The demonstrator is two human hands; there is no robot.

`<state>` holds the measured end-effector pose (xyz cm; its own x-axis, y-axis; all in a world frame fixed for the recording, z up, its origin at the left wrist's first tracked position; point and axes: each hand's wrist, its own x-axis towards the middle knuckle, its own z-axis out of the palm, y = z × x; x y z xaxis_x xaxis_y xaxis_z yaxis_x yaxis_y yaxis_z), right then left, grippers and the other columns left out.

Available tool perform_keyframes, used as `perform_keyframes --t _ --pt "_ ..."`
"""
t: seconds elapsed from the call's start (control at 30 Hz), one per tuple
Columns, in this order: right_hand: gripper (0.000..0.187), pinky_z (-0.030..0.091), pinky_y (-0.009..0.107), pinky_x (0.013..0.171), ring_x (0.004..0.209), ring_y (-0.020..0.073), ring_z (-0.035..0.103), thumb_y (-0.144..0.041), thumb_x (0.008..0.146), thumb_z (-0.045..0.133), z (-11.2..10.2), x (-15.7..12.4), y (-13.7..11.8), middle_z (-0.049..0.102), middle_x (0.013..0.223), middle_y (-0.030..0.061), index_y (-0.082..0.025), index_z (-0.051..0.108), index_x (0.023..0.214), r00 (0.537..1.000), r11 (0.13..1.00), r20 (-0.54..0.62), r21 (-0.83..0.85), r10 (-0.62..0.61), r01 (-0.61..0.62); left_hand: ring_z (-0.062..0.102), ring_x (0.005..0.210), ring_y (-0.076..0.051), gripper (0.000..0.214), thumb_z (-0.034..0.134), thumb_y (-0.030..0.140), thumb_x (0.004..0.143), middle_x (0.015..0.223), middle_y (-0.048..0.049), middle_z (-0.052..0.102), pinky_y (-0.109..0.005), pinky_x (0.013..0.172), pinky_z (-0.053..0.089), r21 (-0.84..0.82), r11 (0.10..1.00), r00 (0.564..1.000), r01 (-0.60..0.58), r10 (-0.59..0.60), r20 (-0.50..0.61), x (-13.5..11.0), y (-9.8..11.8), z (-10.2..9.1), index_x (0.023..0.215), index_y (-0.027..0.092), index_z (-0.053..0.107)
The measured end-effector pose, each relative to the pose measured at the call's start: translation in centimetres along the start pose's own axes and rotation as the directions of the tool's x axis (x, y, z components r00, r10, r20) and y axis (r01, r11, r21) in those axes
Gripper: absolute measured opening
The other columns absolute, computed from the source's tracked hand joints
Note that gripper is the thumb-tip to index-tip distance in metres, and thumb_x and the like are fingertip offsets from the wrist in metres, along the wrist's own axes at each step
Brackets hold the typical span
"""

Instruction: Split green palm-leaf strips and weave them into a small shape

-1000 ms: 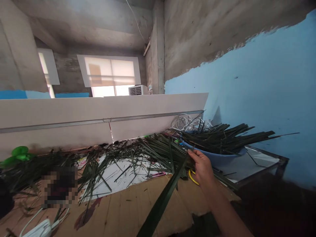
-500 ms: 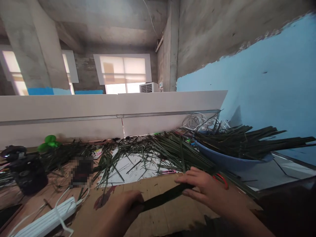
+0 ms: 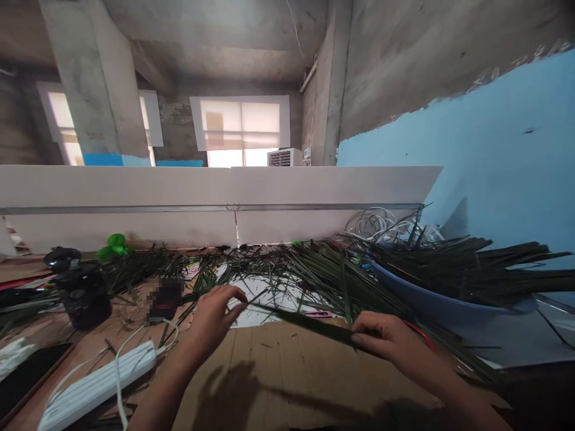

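My left hand (image 3: 214, 315) and my right hand (image 3: 387, 340) hold one long dark green leaf strip (image 3: 302, 321) stretched between them above the brown cardboard sheet (image 3: 287, 377). The left fingers pinch its left tip. The right fingers are closed round its right end. Behind the strip lies a heap of loose green leaf strips (image 3: 309, 272) over white paper (image 3: 263, 299).
A blue basin (image 3: 431, 299) full of leaf strips stands at the right, with red-handled scissors (image 3: 420, 332) near my right hand. A white power strip (image 3: 94, 383), a black holder (image 3: 83, 293), a dark phone (image 3: 22, 377) and a green toy (image 3: 114, 246) lie left. White partition (image 3: 215, 203) behind.
My hands have moved apart and risen, so the strip now stretches out between them. My left hand slid left to its tip. The view has turned left.
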<state>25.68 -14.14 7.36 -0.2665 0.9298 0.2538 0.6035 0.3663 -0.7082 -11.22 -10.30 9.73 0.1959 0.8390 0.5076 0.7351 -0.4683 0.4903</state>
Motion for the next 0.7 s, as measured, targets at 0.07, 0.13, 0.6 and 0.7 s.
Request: perform_keyframes --t 0.07,0.13,0.6,0.7 --pt "0.027 0.039 0.027 0.06 0.067 0.0173 0.054 -0.046 0.08 0.068 0.3 0.4 0.2 0.062 0.069 -0.0007 -0.02 0.069 0.073 0.993 0.977 -0.067 0.199 0.093 -0.078 0.063 0.108 -0.031 0.03 0.057 0.045 0.085 0.113 -0.0095 0.072 -0.042 0.091 0.046 -0.182 0.975 0.971 0.129 -0.161 -0.176 0.0 -1.3 1.2 0.102 0.023 0.068" --pt "0.03 0.036 0.024 0.053 0.059 0.0138 0.051 -0.049 0.076 0.072 1.3 1.2 0.1 0.06 0.067 -0.0029 -0.02 0.068 0.078 0.979 0.898 -0.111 0.426 0.172 -0.11 0.065 0.104 -0.03 0.039 0.056 0.053 0.083 0.112 -0.0116 0.073 -0.042 0.088 0.049 -0.412 0.89 0.95 0.198 -0.278 -0.145 -0.5 -1.5 3.2 0.104 0.021 0.065" --pt "0.034 0.031 0.022 0.042 0.041 0.0083 0.042 -0.045 0.064 0.082 7.4 5.5 -3.1 0.052 0.053 -0.0073 -0.018 0.063 0.074 0.886 0.67 -0.35 0.74 0.303 0.063 0.047 0.06 -0.013 0.026 0.075 0.039 0.068 0.062 0.0036 0.053 -0.025 0.06 0.037 -0.789 0.31 0.835 0.531 -0.349 0.425 -7.9 7.2 13.0 0.07 0.016 0.061" --pt "0.037 0.03 0.022 0.042 0.041 0.0083 0.043 -0.046 0.061 0.083 7.4 5.5 -2.4 0.054 0.055 -0.007 -0.019 0.062 0.075 0.874 0.656 -0.344 0.754 0.343 0.039 0.047 0.063 -0.014 0.029 0.076 0.041 0.067 0.064 0.0018 0.054 -0.025 0.061 0.036 -0.781 0.304 0.828 0.546 -0.34 0.446 -8.4 7.1 12.7 0.069 0.016 0.061"
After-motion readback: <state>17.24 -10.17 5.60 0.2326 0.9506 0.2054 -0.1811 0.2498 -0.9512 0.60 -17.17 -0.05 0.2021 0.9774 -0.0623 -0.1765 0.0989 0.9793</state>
